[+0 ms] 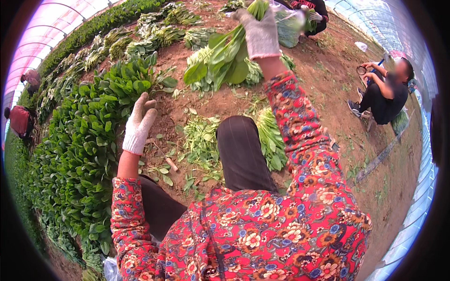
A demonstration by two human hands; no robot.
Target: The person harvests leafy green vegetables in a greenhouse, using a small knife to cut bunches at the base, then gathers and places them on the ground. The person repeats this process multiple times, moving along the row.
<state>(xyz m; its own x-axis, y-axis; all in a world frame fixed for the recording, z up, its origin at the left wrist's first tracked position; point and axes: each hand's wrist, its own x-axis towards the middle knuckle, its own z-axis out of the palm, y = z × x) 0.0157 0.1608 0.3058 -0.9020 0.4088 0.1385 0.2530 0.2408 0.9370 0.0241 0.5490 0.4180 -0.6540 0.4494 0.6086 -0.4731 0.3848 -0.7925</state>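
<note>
My right hand (pixel 260 33), in a white work glove, is raised far ahead and grips a bunch of leafy greens (pixel 220 58) by the stems, leaves hanging down to the left. In the same kind of glove, my left hand (pixel 139 125) reaches to the edge of the bed of standing green plants (pixel 89 136), fingers together and pointing up, holding nothing that I can see. My knee in dark trousers (pixel 241 152) sits between two small piles of cut greens (pixel 271 138) on the brown soil.
Rows of cut green bundles (pixel 140 40) lie on the soil at the back. A person in dark clothes (pixel 386 91) sits at the right. Another person (pixel 311 14) crouches at the top. Two people (pixel 21 119) work at the left edge. Greenhouse plastic arches overhead.
</note>
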